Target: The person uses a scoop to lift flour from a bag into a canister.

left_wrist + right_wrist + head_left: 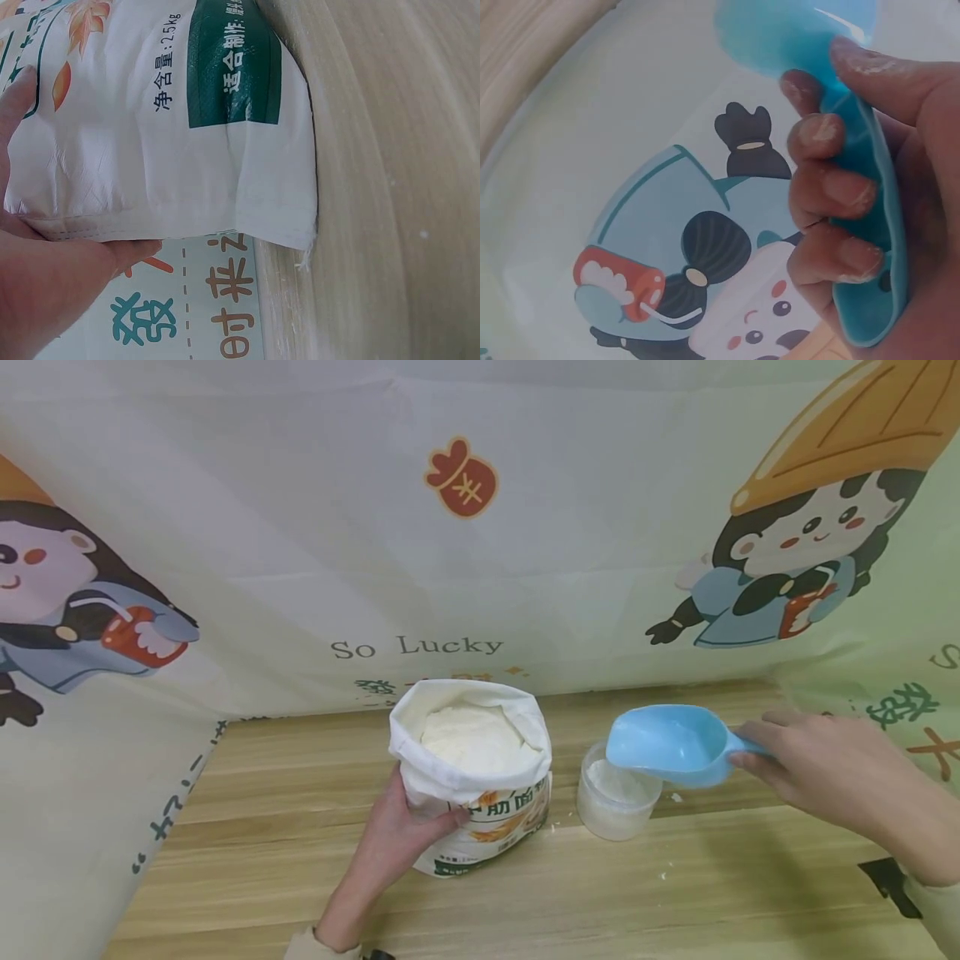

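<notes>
An open white flour bag (469,760), its rim folded outward, stands on the table with white flour inside. My left hand (397,827) grips its lower left side, thumb across the printed front; the left wrist view shows the bag's bottom seam and green label. Curled around the handle of a light blue scoop (670,745), my right hand (832,768) holds it over a clear round tub (617,810). White powder lies in the tub. The scoop's bowl looks bare inside and covers the tub's upper right rim. Flour dusts the right fingers (847,187) in the right wrist view.
The wood-grain table (285,827) has small white flour specks around the tub. A pale printed cloth (315,527) with cartoon figures and lettering rises behind and along both sides.
</notes>
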`<state>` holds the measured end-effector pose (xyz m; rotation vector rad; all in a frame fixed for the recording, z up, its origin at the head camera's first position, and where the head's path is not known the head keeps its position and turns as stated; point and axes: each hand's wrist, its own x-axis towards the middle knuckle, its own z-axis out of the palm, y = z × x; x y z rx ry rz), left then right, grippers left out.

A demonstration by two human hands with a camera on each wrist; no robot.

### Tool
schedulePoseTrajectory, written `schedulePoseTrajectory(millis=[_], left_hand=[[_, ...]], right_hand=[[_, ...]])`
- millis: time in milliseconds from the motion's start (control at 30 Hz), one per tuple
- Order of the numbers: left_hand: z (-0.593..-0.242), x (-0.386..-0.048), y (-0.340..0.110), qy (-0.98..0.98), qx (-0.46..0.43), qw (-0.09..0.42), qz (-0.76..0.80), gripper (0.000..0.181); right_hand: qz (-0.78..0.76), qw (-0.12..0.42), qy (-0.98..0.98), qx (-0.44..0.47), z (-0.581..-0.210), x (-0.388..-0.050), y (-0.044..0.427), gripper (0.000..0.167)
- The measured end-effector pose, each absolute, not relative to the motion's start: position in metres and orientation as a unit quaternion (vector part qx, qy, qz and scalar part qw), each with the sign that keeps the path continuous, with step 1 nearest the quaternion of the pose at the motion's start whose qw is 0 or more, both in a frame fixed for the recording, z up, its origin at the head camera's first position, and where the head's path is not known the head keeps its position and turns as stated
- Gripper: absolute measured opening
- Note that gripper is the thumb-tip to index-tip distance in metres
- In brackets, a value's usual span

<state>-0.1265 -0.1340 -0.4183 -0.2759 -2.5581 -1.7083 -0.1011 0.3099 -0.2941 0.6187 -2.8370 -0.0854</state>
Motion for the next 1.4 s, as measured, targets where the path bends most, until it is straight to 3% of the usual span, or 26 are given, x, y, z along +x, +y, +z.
schedulePoseTrajectory(millis=[700, 1200, 1400], left_hand=[[-0.419, -0.126, -0.134, -0.827, -0.083, 0.028, -0.555, 0.090], [-0.420, -0.127, -0.133, -0.834, -0.086, 0.029, -0.545, 0.089], [-0.420, -0.127, -0.134, -0.828, -0.085, 0.028, -0.553, 0.089]], right_hand=[[0.056, 0.229, -0.930, 0.283, -0.271, -0.103, 0.268, 0.023], [0.019, 0.191, -0.926, 0.327, -0.245, -0.110, 0.214, 0.017], [-0.007, 0.144, -0.939, 0.311, -0.231, -0.111, 0.194, 0.028]])
